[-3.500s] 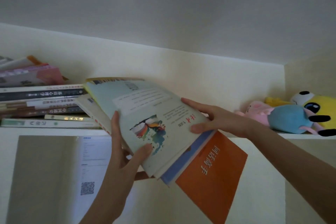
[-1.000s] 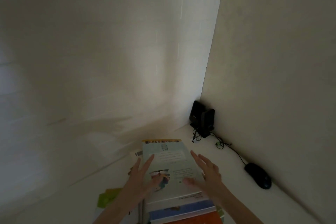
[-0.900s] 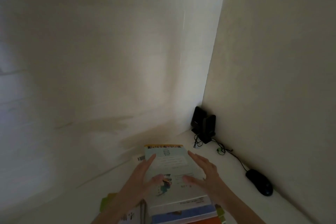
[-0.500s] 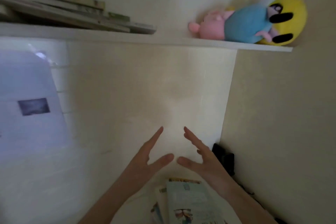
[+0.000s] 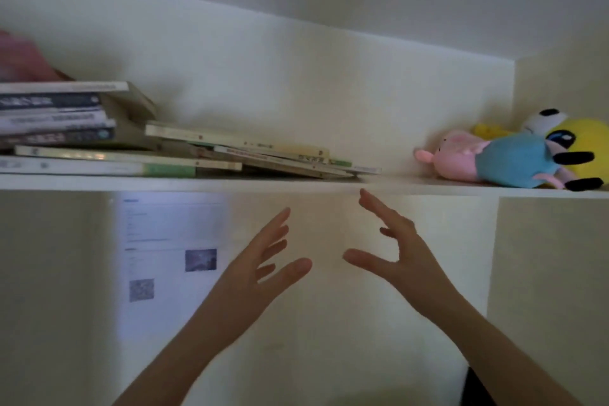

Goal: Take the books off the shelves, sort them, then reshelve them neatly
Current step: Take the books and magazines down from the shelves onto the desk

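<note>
– Hands, where are they?
– Both are up in the air, just under the shelf (image 5: 412, 188). The left hand (image 5: 263, 262) has its fingers straight and spread, with the thumb out to the side. It holds nothing.
– And the other one?
– The right hand (image 5: 400, 255) is spread wide too, with its fingers a bit bent. It holds nothing. Its top fingertip is just below the front edge of the shelf. I cannot tell if it touches.
– Where are the books?
– On the shelf, on the left side. A pile of books (image 5: 56, 122) lies flat at the far left, one on top of another. Beside it, more flat books (image 5: 263, 155) lean down to the right like a slide. Their low end rests near the middle of the shelf.
– What is on the right?
– Soft toys. A pink and blue toy (image 5: 494, 158) lies on its side. A yellow toy (image 5: 585, 138) with a big eye is behind it in the corner. They are well apart from the books.
– Anything else?
– A sheet of paper (image 5: 171, 250) is stuck on the wall (image 5: 329, 333) under the shelf, left of the left hand. It has small print and a square code. A pink thing (image 5: 19, 59) sits above the pile, too blurry to tell.
</note>
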`<action>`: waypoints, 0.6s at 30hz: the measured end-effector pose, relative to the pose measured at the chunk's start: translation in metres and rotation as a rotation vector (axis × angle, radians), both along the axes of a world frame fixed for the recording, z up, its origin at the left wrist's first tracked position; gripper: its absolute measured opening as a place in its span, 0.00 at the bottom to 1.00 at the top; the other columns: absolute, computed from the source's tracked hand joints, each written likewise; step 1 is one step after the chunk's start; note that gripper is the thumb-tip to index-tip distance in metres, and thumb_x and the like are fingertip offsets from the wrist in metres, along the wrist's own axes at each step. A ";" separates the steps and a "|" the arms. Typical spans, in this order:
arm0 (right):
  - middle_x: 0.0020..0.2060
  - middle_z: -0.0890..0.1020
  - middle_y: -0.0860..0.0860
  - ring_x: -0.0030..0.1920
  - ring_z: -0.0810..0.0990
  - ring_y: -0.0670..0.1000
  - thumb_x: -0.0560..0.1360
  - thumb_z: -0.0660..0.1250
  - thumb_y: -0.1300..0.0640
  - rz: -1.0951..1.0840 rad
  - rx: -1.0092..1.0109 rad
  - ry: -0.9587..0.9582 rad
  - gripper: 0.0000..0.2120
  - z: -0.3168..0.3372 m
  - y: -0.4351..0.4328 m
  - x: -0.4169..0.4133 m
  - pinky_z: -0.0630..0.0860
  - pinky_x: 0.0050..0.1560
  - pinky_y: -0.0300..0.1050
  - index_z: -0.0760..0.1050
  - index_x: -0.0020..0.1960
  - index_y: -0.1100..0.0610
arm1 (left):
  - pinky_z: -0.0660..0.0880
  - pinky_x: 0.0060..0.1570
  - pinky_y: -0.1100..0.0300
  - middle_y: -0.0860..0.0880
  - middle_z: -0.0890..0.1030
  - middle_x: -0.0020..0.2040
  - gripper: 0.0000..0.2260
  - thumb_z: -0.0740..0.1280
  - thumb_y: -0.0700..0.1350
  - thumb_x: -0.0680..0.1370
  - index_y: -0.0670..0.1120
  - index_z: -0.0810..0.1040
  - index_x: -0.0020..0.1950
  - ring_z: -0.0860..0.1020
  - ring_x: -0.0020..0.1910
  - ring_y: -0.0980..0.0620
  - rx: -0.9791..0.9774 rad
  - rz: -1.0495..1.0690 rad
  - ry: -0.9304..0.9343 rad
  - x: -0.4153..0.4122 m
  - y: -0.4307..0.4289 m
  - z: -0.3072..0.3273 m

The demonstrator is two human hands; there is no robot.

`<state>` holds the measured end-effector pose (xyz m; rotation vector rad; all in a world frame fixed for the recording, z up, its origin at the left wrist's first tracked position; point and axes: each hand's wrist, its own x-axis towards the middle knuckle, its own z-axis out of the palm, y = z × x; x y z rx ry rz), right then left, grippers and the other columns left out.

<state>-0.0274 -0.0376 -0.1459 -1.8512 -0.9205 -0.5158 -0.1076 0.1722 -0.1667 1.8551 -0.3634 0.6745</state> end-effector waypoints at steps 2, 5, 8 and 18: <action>0.68 0.66 0.38 0.69 0.58 0.38 0.66 0.73 0.43 -0.008 0.020 -0.107 0.39 0.031 0.017 0.001 0.59 0.64 0.31 0.59 0.72 0.34 | 0.73 0.52 0.74 0.64 0.71 0.64 0.31 0.68 0.60 0.67 0.68 0.62 0.68 0.72 0.60 0.69 -0.033 0.024 -0.070 -0.012 0.007 0.021; 0.68 0.68 0.43 0.70 0.57 0.42 0.69 0.75 0.50 -0.082 0.014 -0.235 0.38 0.069 0.041 0.023 0.59 0.71 0.40 0.60 0.73 0.37 | 0.71 0.43 0.78 0.63 0.73 0.62 0.34 0.68 0.55 0.68 0.65 0.59 0.72 0.74 0.57 0.70 -0.052 0.050 -0.143 -0.020 0.009 0.046; 0.65 0.74 0.43 0.67 0.63 0.44 0.70 0.75 0.50 -0.146 -0.094 -0.273 0.41 0.093 0.059 0.046 0.65 0.69 0.50 0.56 0.75 0.36 | 0.73 0.47 0.76 0.59 0.71 0.67 0.36 0.68 0.58 0.68 0.70 0.54 0.71 0.74 0.59 0.68 -0.076 0.027 -0.139 -0.015 0.007 0.063; 0.61 0.78 0.45 0.57 0.78 0.51 0.73 0.68 0.39 -0.276 -0.676 -0.451 0.41 0.139 0.069 0.072 0.73 0.55 0.46 0.45 0.75 0.33 | 0.80 0.51 0.58 0.46 0.71 0.68 0.42 0.72 0.51 0.71 0.68 0.47 0.74 0.83 0.51 0.51 -0.236 -0.103 -0.045 0.007 0.000 0.091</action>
